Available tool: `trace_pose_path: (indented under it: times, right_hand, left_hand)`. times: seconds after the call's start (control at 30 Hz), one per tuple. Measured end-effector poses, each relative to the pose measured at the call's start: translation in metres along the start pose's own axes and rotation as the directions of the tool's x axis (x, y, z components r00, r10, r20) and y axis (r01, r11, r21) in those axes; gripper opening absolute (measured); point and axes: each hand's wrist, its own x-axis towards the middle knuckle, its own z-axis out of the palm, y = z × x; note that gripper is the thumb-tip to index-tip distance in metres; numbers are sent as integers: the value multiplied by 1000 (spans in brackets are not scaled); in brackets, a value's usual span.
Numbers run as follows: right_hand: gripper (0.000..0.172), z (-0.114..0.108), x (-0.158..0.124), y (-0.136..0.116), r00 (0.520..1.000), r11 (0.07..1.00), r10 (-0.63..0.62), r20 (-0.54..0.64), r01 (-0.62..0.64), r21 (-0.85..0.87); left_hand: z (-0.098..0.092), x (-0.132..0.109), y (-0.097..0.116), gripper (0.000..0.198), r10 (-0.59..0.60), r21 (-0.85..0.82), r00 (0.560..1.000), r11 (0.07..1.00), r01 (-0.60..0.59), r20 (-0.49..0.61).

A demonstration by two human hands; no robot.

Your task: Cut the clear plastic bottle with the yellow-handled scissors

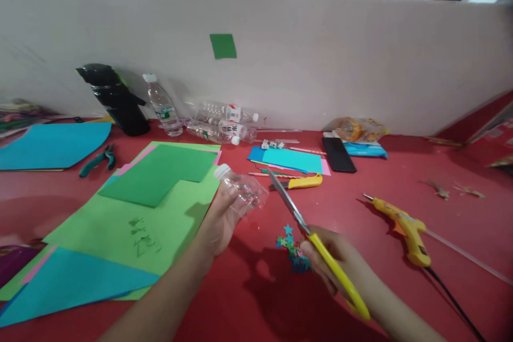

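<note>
My left hand [222, 219] is closed around the cut-off top part of a clear plastic bottle [250, 195], whose white cap [222, 171] points up and left. In my right hand [332, 256] is a pair of scissors [298, 219] with yellow handles, its blades pointing up and left and looking closed. The blade tips are just right of the bottle piece, apart from it as far as I can see. Below the scissors, beside my right hand, lies a small pile of blue, green and pink paper stars [294, 248] on the red table [236, 299].
Coloured paper sheets [180, 203] cover the left side, with pliers [100, 160] behind them. A yellow utility knife [304, 181] lies past the scissors, near a black phone [339, 154]. A yellow glue gun [404, 230] with its cord is at right. Bottles [218, 128] lie along the white partition [280, 59].
</note>
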Motion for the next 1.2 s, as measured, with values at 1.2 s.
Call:
trace_pose_path:
  times: [1.2]
  right_hand:
    - [40, -4, 1, -1, 992, 902, 96, 79, -53, -429]
  left_hand:
    - [3, 2, 9, 36, 43, 54, 986, 998, -35, -161]
